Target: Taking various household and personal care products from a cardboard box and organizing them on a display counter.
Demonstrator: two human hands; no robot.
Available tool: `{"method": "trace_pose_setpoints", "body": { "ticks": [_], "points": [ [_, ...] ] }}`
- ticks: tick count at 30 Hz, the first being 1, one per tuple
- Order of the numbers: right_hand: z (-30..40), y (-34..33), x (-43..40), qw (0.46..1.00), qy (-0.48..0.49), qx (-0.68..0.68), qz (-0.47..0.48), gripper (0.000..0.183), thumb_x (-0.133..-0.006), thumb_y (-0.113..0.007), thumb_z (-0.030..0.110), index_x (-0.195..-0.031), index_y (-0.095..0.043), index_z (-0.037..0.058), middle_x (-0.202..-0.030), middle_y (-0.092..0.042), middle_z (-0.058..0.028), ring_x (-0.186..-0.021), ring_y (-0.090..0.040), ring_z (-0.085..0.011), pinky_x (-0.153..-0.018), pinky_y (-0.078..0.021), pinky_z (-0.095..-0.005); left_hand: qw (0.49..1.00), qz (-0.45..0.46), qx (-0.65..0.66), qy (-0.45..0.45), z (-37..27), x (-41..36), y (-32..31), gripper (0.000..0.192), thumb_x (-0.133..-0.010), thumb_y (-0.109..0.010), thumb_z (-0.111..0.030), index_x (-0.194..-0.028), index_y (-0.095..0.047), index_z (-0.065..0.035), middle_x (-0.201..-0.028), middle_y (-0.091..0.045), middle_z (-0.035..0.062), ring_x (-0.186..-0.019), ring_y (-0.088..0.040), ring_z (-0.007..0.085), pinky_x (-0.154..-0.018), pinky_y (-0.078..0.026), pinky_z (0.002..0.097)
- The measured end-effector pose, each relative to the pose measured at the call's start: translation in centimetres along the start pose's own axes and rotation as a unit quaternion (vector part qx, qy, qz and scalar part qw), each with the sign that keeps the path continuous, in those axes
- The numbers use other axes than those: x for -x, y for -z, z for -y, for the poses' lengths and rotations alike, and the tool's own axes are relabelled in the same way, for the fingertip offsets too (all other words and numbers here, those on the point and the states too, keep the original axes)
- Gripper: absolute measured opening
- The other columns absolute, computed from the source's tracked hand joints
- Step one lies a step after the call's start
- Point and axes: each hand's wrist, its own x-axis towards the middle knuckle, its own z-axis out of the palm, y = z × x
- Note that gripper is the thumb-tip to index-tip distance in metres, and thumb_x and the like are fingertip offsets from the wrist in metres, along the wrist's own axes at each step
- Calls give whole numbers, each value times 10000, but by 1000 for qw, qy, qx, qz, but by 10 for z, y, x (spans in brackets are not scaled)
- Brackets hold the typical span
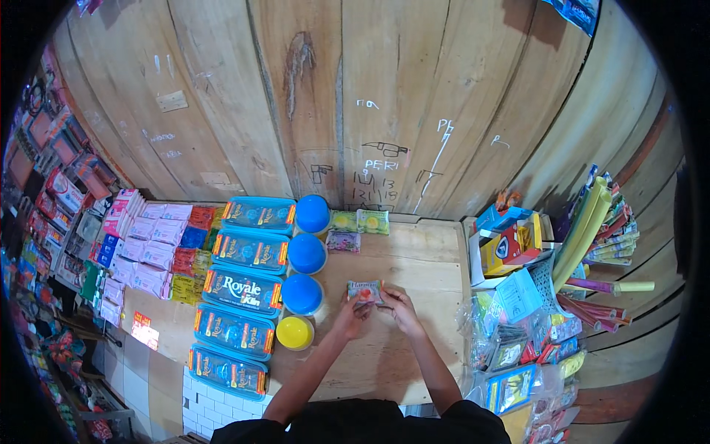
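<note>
Between my two hands, above the wooden tabletop (410, 266), is a wrapped Harmony soap bar (364, 292) with red fruit on its wrapper. My left hand (353, 317) grips it from below at its left side. The fingers of my right hand (398, 307) pinch its right edge. Farther back, against the plank wall, lie two green soap packets (373, 222) side by side, and a purple soap packet (343, 242) lies just in front of them.
Left of my hands runs a column of blue-lidded Royale boxes (243, 291), beside tubs with blue lids (307, 253) and one yellow lid (294, 333). Pink packets (158, 252) are stacked farther left. Cartons (507, 244), rolled tubes (582, 233) and plastic-wrapped goods (510, 344) crowd the right side.
</note>
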Motion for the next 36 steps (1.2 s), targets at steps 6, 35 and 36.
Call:
{"method": "trace_pose_setpoints", "body": {
  "ticks": [6,35,36],
  "points": [
    [11,15,-51,996,60,17,-59,107,-899,-645,127,-978,-643,55,-893,-646,-23,-773,-615,-116,-713,-546,-289,997,-2,-60,-57,-18,-52,-16,332,-939,-524,-176,-1259,-448,-134,-1045,-605,25,-889,-598,132,-660,-480,271],
    [41,-39,-119,735,463,456,-195,271,-758,-722,109,-1021,-666,77,-1006,-594,-109,-791,-597,-241,-717,-494,-353,894,-182,-275,-303,-53,-174,28,330,-840,-558,-69,-1160,-575,6,-1001,-623,91,-926,-582,183,-812,-462,293],
    [44,-34,-116,686,493,506,-178,276,-746,-722,91,-1018,-672,83,-1036,-581,-113,-842,-584,-268,-766,-483,-372,878,-200,-309,-306,-50,-175,23,370,-831,-569,-85,-1189,-567,5,-1104,-621,119,-1038,-573,217,-918,-444,314]
  ]
}}
